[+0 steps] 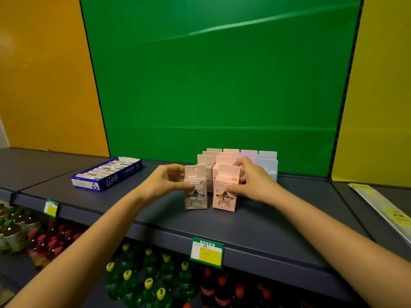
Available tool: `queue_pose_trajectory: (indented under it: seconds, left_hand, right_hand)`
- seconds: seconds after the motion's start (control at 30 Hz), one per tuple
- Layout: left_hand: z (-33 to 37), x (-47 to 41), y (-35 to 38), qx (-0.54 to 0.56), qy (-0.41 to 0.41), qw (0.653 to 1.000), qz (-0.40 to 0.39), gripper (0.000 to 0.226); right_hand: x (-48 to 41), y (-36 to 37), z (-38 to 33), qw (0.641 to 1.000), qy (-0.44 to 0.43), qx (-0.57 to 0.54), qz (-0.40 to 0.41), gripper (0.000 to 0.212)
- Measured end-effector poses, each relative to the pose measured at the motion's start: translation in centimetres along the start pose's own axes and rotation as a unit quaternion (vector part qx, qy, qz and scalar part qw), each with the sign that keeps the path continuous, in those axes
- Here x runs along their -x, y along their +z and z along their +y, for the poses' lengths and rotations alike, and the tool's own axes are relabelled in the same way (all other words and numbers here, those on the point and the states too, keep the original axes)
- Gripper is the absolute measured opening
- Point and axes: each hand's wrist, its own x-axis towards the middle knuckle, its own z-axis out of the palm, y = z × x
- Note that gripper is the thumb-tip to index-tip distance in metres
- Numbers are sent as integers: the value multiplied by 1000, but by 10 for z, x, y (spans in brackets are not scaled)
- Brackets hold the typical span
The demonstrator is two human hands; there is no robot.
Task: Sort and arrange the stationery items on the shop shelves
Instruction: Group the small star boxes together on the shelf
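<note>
Fronting two star-window boxes on the shelf: left hand pinches the grey box between thumb and fingers, and right hand clamps the pink box the same way. Both boxes stand upright; cannot tell whether their bases rest on the shelf or hang just above it. Grey box is at 9 o'clock of the pink one, with a narrow gap between them

Done, by the look of it: block of pastel boxes at 12 o'clock of the pair, standing in rows and grouped by colour, pinkish on the left through lilac to pale blue on the right. The held pair seems to start a new front row, so the block looks mostly built

Probably left:
- closing the gap and squaring the pair
- blue display carton at 10 o'clock, lying skewed to the shelf edge
- flat packets at 3 o'clock

Hard to make out:
- print on the boxes is blurred
- the hands cover part of the block, so the count is uncertain
- price tag at 6 o'clock is illegible
- flat packets are cut by the frame edge
</note>
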Motion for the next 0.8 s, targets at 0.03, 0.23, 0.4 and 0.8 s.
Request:
queue_pose_trajectory:
  seconds: [0.03, 0.23, 0.4, 0.8]
  left_hand:
    - [-4, -4, -1, 7, 6, 1000, -7, 25]
    - [-23, -28, -10, 32, 42, 998, -23, 31]
    - [-35, -42, -17, 27, 76, 996, -50, 36]
    - [-43, -54, -16, 26, 123, 991, -54, 35]
  right_hand:
    - [-1, 5, 0, 1000, 6, -8, 5, 56]
    - [-10, 20, -1, 997, 18, -35, 60, 50]
    - [-8, 25, -9, 991, 46, -72, 106, 52]
    - [-8, 33, -19, 981, 80, -93, 150, 48]
